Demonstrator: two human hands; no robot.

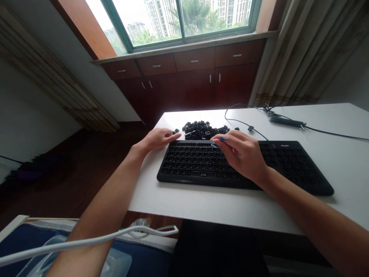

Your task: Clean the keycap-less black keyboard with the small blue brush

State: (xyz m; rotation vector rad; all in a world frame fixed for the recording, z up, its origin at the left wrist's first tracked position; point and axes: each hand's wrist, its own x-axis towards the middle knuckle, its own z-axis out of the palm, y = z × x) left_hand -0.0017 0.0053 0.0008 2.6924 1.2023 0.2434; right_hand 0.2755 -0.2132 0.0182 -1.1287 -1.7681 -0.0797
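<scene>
A black keyboard (pixel 288 165) lies on the white table (pixel 340 161), its keycaps off so the bare sockets show. Behind it sits a pile of loose black keycaps (pixel 201 129). My right hand (pixel 243 154) hovers over the keyboard's top row, fingers bent together around a small blue tool (pixel 221 139) that shows only at the fingertips. My left hand (pixel 157 139) rests flat on the table at the keyboard's far left corner. Its fingertips nearly touch a stray keycap (pixel 176 131), and it holds nothing.
The keyboard's black cable (pixel 245 123) curls behind it toward a bundled cord (pixel 285 121) at the back right. A white cable (pixel 86 241) crosses a blue cushion (pixel 31 238) near my lap. Dark wooden cabinets (pixel 198 77) stand under the window beyond the table.
</scene>
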